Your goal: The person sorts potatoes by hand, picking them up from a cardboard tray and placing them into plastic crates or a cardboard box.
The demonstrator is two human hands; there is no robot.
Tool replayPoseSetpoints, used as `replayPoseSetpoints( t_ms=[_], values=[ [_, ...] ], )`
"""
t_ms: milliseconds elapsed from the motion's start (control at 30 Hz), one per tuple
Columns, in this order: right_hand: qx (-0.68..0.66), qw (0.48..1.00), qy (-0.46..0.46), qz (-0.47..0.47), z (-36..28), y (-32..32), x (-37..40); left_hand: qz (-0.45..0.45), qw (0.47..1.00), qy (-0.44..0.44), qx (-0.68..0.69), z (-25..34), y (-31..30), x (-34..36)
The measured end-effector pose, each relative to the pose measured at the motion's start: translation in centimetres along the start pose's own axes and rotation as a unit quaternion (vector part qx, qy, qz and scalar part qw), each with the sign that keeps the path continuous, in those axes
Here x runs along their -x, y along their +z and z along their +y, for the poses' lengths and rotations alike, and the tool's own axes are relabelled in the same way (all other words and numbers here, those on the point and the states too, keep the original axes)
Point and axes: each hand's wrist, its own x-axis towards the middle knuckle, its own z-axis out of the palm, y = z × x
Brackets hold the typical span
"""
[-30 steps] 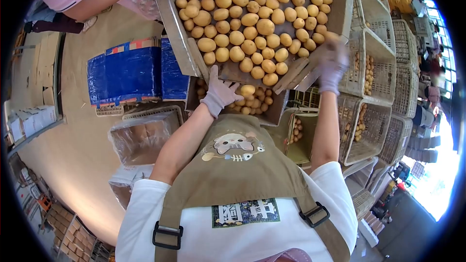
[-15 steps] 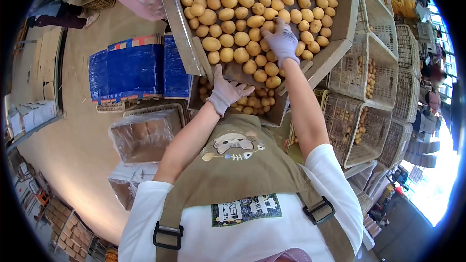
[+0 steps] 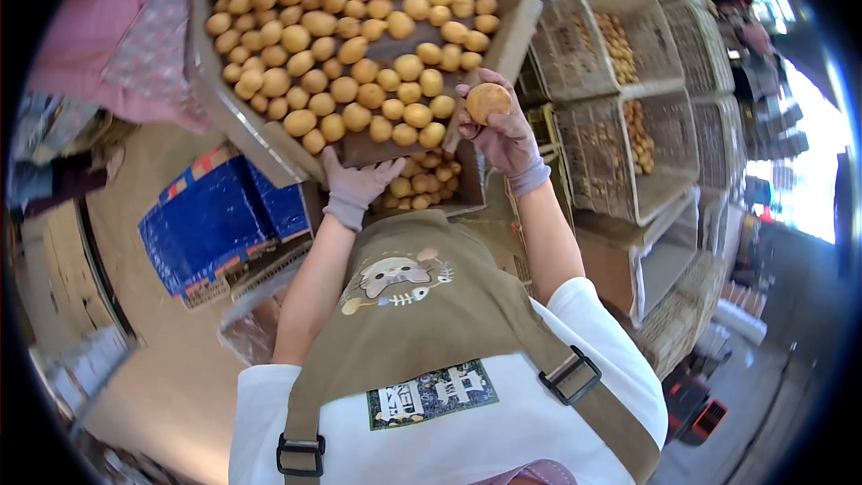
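Observation:
A wide metal-sided sorting tray (image 3: 260,151) holds a spread of small yellow potatoes (image 3: 296,36). At its right front corner, my gloved right hand (image 3: 512,139) grips one round brownish-yellow potato (image 3: 489,103), lifted clear of the others. My gloved left hand (image 3: 359,181) lies at the tray's front opening with thumb and fingers spread, holding nothing. Just beneath that opening, a lower bin holds more potatoes (image 3: 422,184), partly hidden by my left hand and the apron.
Stacked plastic crates (image 3: 660,157) line the right side, some with potatoes inside. A blue-wrapped box (image 3: 211,224) stands on the floor to the left, near a plastic-lined carton (image 3: 256,328). Another person's pink clothing (image 3: 108,27) is close to the tray's left side.
My right hand has come off the potato layer towards the right with a potato in its grip. My left hand stays at the front opening. The whole view has shifted and turned.

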Motion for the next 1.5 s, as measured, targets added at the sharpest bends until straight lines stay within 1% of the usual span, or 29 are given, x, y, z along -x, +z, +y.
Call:
replayPoseSetpoints(
  t_ms=[167,267,300,333,433,467,500,533,567,633,700,767,800,867,933,967,1000,1033,1067,1100,1133,1200,1233,1267,1333,1367,1433,1467,1500],
  values=[
    [0.151,0.978,-0.054,0.137,-0.8,0.6,2.5,-0.035,0.999,-0.030,-0.009,1.2,-1.6,-0.6],
    [0.061,0.984,-0.018,0.169,-2.0,0.0,3.0,-0.053,0.998,-0.045,-0.008,1.5,-1.5,-0.6],
    [0.153,0.960,-0.031,0.231,-2.4,1.5,3.1,-0.056,0.997,-0.053,-0.003,1.5,-1.3,-0.6],
    [0.211,0.946,-0.032,0.244,-2.8,2.3,3.3,-0.059,0.996,-0.062,0.001,1.5,-1.1,-0.6],
    [0.339,0.927,0.012,0.160,-4.9,2.0,4.4,-0.095,0.994,-0.056,-0.027,1.6,-1.2,-0.5],
    [0.519,0.835,-0.126,0.134,-5.7,2.4,4.5,-0.104,0.993,-0.052,-0.036,1.7,-1.3,-0.4],
    [0.667,0.693,-0.257,0.097,-6.9,4.3,4.6,-0.124,0.990,-0.043,-0.049,1.6,-1.1,-0.3],
    [0.773,0.510,-0.374,0.052,-8.3,6.3,4.7,-0.108,0.993,-0.041,-0.030,1.4,-0.9,-0.1],
    [0.757,0.455,-0.469,0.032,-10.2,8.5,5.0,-0.091,0.995,-0.038,-0.012,1.2,-0.7,0.1],
    [0.653,0.422,-0.629,0.028,-12.4,10.8,5.4,-0.050,0.998,-0.032,0.021,0.7,0.1,0.5],
    [0.634,0.371,-0.667,0.125,-15.9,9.3,5.8,-0.035,0.998,-0.033,0.032,0.6,0.7,0.2],
    [0.717,0.335,-0.557,0.254,-20.4,8.0,2.4,-0.043,0.998,-0.042,0.033,0.8,-0.7,-0.1],
    [0.736,0.375,-0.479,0.297,-21.8,8.3,-0.3,-0.044,0.997,-0.047,0.036,0.8,-1.4,0.0],
    [0.745,0.382,-0.453,0.306,-22.2,2.4,-3.2,-0.050,0.997,-0.048,0.046,0.9,-1.3,-0.2],
    [0.767,0.406,-0.454,0.203,-16.8,2.8,-4.2,-0.055,0.997,-0.035,0.048,0.7,-1.0,-0.4],
    [0.745,0.572,-0.299,0.170,-12.6,5.7,-3.1,-0.059,0.997,-0.024,0.036,0.4,-1.1,-0.2],
    [0.788,0.533,-0.302,0.065,-8.6,2.9,-4.1,-0.056,0.998,-0.020,0.028,0.5,-1.0,-0.4],
    [0.811,0.561,-0.166,-0.009,-5.0,4.0,-3.6,-0.048,0.999,-0.011,0.013,0.5,-0.9,-0.4],
    [0.873,0.461,-0.106,-0.119,-2.1,3.4,-3.3,-0.040,0.999,-0.007,0.001,0.5,-0.8,-0.4],
    [0.869,0.452,-0.094,-0.179,0.5,2.6,-2.7,-0.034,0.999,-0.001,-0.016,0.5,-0.7,-0.4],
    [0.871,0.445,-0.124,-0.165,3.3,1.1,-2.5,-0.038,0.999,0.001,-0.025,0.7,-0.8,-0.4],
    [0.860,0.485,-0.057,-0.151,5.8,0.3,-2.9,-0.038,0.998,0.010,-0.047,0.4,-1.4,-0.7],
    [0.882,0.441,-0.002,-0.168,5.5,0.8,-3.2,-0.025,0.998,0.021,-0.060,0.3,-1.6,-0.7],
    [0.862,0.479,0.025,-0.164,5.3,0.8,-4.0,0.002,0.998,0.030,-0.051,0.1,-1.4,-0.5],
    [0.858,0.508,-0.067,-0.044,5.8,1.0,-4.9,0.068,0.995,0.052,-0.049,-0.7,0.1,0.6],
    [0.878,0.464,-0.071,-0.096,6.4,0.1,-4.8,0.105,0.991,0.065,-0.047,-1.0,0.5,0.8],
    [0.911,0.366,-0.047,-0.185,6.9,0.5,-4.3,0.073,0.993,0.071,-0.051,-1.1,-0.1,0.9],
    [0.894,0.403,0.050,-0.191,6.4,0.3,-5.4,0.054,0.995,0.073,-0.052,-1.0,-0.1,0.8],
    [0.854,0.493,0.086,-0.142,5.8,0.6,-7.0,0.044,0.994,0.076,-0.060,-1.1,-0.3,0.6]
  ],
)
